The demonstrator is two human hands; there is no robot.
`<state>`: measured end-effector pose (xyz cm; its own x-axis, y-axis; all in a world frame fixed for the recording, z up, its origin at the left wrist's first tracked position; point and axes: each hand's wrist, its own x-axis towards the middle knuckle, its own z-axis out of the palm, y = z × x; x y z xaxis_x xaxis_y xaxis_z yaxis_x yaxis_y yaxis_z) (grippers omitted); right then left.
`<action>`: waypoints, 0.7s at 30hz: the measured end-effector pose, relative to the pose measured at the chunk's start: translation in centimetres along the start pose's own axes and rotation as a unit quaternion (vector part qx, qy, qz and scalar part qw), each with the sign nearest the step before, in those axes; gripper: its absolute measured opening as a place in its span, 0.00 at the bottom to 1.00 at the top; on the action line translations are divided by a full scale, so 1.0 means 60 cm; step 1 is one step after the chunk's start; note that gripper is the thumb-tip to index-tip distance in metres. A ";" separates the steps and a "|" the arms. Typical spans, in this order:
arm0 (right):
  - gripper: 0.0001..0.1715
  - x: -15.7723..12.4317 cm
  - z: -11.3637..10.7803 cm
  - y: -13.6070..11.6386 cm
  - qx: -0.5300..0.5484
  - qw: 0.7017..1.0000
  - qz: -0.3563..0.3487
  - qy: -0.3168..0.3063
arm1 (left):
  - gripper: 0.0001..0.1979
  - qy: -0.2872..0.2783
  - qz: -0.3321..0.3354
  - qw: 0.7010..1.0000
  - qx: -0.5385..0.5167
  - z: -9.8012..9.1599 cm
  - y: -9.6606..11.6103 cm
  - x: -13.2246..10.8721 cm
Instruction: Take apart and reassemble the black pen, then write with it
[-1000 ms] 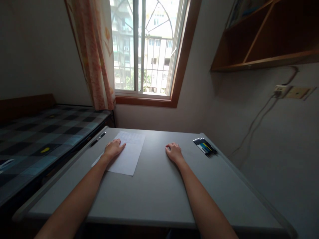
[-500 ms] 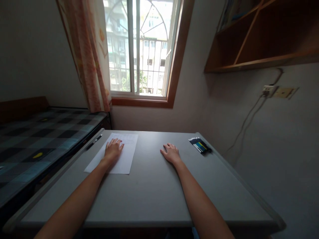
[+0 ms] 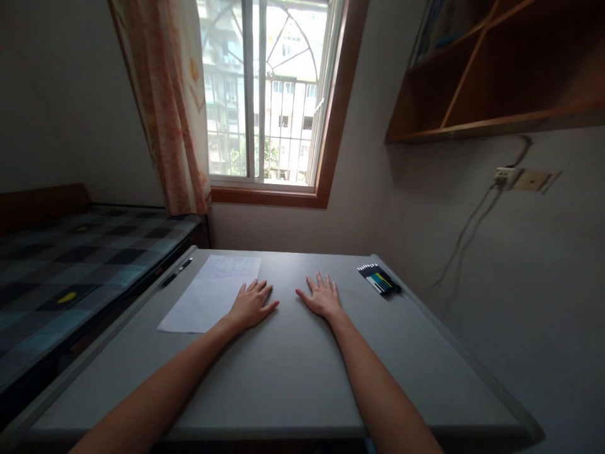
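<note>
My left hand (image 3: 251,304) lies flat with fingers spread, partly over the right edge of a white sheet of paper (image 3: 203,299) and partly on the table. Faint writing shows on the upper part of the sheet. My right hand (image 3: 322,296) rests palm down on the bare tabletop (image 3: 283,378), its fingers spread and holding nothing. Left of the paper, a dark pen (image 3: 177,272) lies along the table's edge. Beyond my right hand, near the far right corner, is a flat pack of pens (image 3: 379,282) with a blue, yellow and white pattern.
A bed with a checked cover (image 3: 94,265) stands left of the table. Behind the table are a curtain (image 3: 174,113) and a barred window (image 3: 283,101). At the right, a wooden shelf (image 3: 439,120) hangs above a socket (image 3: 505,178) with a dangling cable.
My left hand has moved right, from the middle of the paper to its right edge, uncovering the writing. My right hand has stayed in about the same place, its fingers now more spread.
</note>
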<state>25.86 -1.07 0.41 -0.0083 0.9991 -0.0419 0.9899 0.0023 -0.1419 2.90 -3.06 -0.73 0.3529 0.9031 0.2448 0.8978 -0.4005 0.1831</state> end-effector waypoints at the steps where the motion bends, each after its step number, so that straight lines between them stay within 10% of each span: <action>1: 0.47 0.000 0.000 0.000 -0.003 1.000 0.001 -0.004 | 0.29 -0.010 -0.011 1.000 -0.001 0.000 -0.003 0.001; 15: 0.45 0.009 0.005 0.007 0.014 1.000 -0.012 -0.005 | 0.31 -0.024 -0.031 0.999 0.004 0.010 -0.020 0.006; 21: 0.44 0.005 -0.001 0.005 0.011 1.000 -0.010 -0.012 | 0.26 0.086 -0.113 0.990 0.009 -0.034 -0.082 0.019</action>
<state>26.17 -0.79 0.40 -0.0318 0.9975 -0.0631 0.9861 0.0210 -0.1649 -1.67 -0.39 0.60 0.0941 0.9288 0.3584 0.9537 -0.1874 0.2352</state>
